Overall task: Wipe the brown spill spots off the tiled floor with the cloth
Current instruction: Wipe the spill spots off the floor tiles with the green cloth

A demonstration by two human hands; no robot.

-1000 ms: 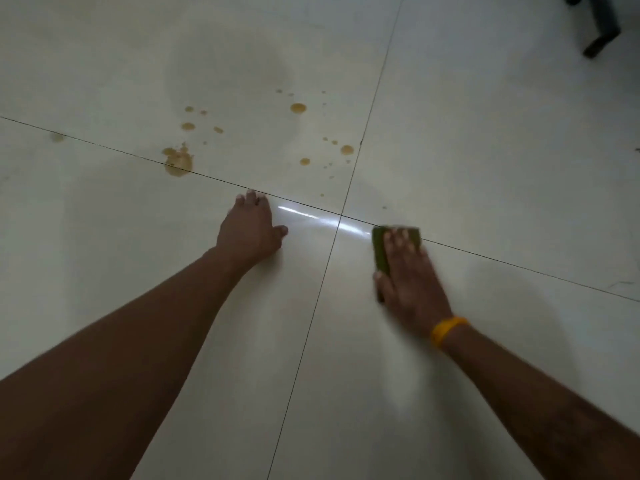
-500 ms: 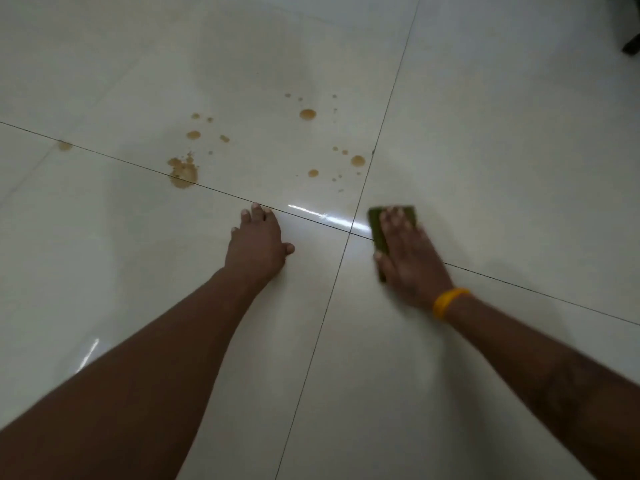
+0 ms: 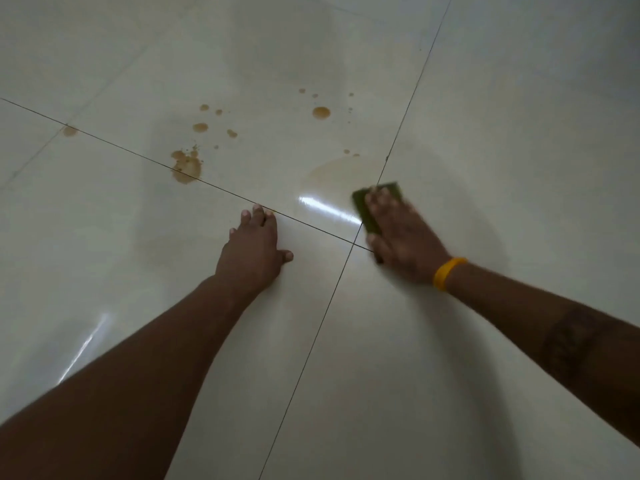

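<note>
far-left spot: a small brown spot (image 3: 70, 131) sits on the grout line near the left edge, well apart from the others.
big blotch: the largest brown blotch (image 3: 187, 167) lies just above the grout line, up and left of the left hand.
small drops: smaller brown drops (image 3: 200, 127) are scattered above the blotch.
left hand: the left hand (image 3: 254, 249) lies flat on the tiled floor (image 3: 519, 116), fingers straight and close together, thumb out to the right, holding nothing; its fingertips reach the grout line.
round spot: a round spot (image 3: 321, 112) lies farther up, with tiny specks around it.
smear: a faint brownish film (image 3: 337, 173) just left of the cloth.
cloth: the dark green cloth (image 3: 367, 206) lies on the floor where the four tiles meet.
right hand: the right hand (image 3: 401, 237) presses flat on the cloth, fingers extended over it, blurred.
wristband: a yellow wristband (image 3: 446, 273) is on the right wrist.
</note>
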